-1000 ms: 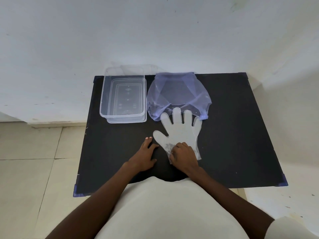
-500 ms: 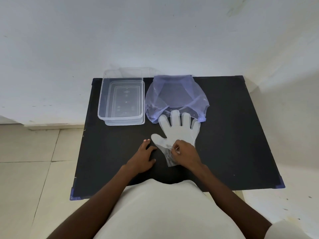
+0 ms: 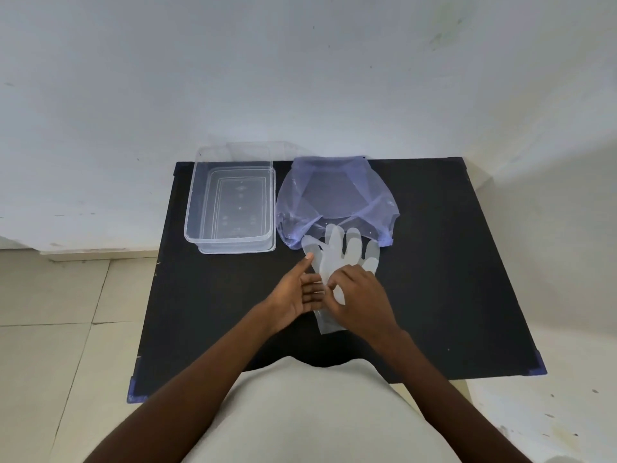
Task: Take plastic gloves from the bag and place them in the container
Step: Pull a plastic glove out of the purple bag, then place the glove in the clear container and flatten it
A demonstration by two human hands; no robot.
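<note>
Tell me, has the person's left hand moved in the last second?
Yes. The left hand has turned palm-up and slid toward the plastic glove, away from the table's left edge.

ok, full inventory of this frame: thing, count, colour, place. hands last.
table: 1, black top with blue corner caps, centre of view, against the wall
container: 1, clear plastic, back left of the table, nothing visible inside
bag: 1, translucent purple-blue, back centre, right of the container
glove: 1 visible, translucent white, on the table in front of the bag, fingertips overlapping the bag's near edge
wall: white, behind the table
floor: pale tiles, left of the table
left hand: palm turned up, at the glove's left edge
right hand: fingers on the glove's palm area
</note>
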